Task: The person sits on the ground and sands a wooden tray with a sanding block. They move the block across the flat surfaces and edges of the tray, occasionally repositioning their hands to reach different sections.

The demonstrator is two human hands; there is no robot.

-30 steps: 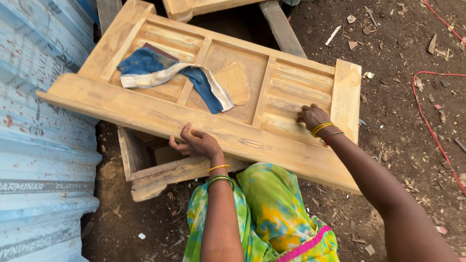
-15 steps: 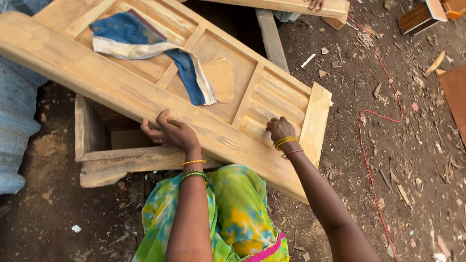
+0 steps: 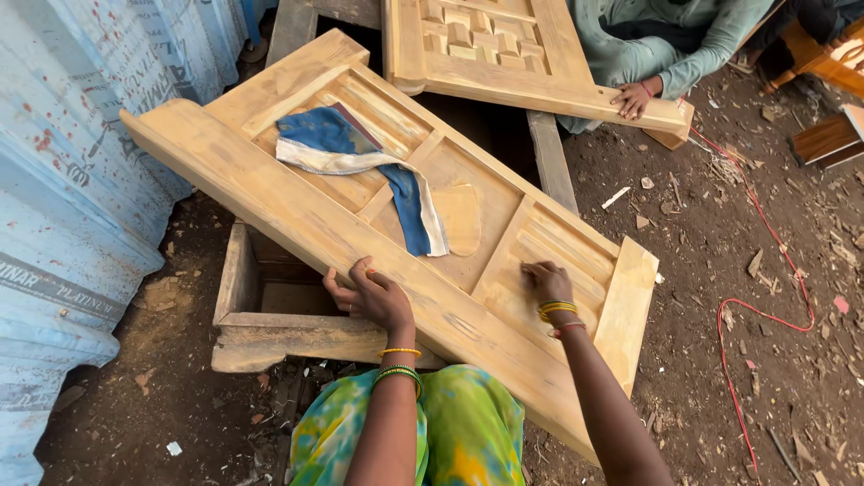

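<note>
while the left hand (image 3: 376, 297) is curling its fingers over the near long rail of the pale wooden door panel (image 3: 297, 207), gripping that edge, the right hand (image 3: 545, 282) is lying flat and open on a recessed section near the panel's right end, holding nothing. the panel is sitting tilted across a rough wooden box frame (image 3: 270, 335) on the dirt ground (image 3: 720, 360), its far end running up toward the blue corrugated metal sheet (image 3: 81, 162) at the left. a blue and white cloth (image 3: 360, 153) is lying draped over the panel's middle, just beside a flat piece of sandpaper (image 3: 459, 219). farther off, another person's hand (image 3: 630, 97) is resting on a second carved door panel (image 3: 486, 45), and a red cord (image 3: 765, 234) is trailing over the wood chips at the right.
</note>
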